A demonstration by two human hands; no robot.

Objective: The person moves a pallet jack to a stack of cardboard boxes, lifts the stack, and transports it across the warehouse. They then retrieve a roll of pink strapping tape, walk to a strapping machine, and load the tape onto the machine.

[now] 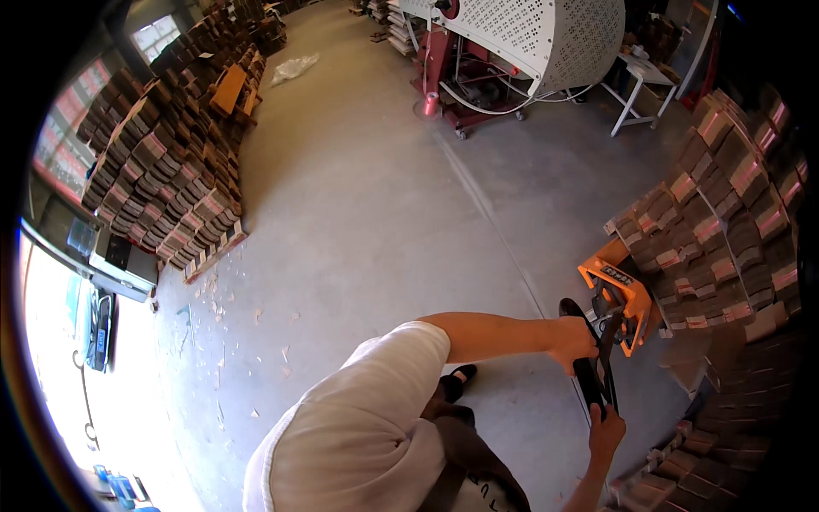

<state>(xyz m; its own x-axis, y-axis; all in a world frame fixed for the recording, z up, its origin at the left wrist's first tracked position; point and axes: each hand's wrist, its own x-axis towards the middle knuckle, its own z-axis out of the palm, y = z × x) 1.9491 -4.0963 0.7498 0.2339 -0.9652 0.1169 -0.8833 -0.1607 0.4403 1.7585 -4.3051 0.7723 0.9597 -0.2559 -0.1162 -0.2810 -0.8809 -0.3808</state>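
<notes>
My left hand (572, 343) is closed round the upper part of the black handle (587, 382) of an orange pallet jack, with the arm stretched across in front of me. Lower on the same handle, my right hand (606, 432) grips it with the fingers wrapped round. The jack's orange body (635, 300) stands just beyond, against a tall load of bundled brown cardboard (699, 230) at the right. Its forks are hidden, apparently beneath that load.
More cardboard stacks on a pallet (213, 256) line the left side, near an orange wooden bench (229, 90). A white perforated machine (503, 38) and a small white table (645, 70) stand ahead. Further stacks (725, 427) are close at lower right. Paper scraps litter the left floor.
</notes>
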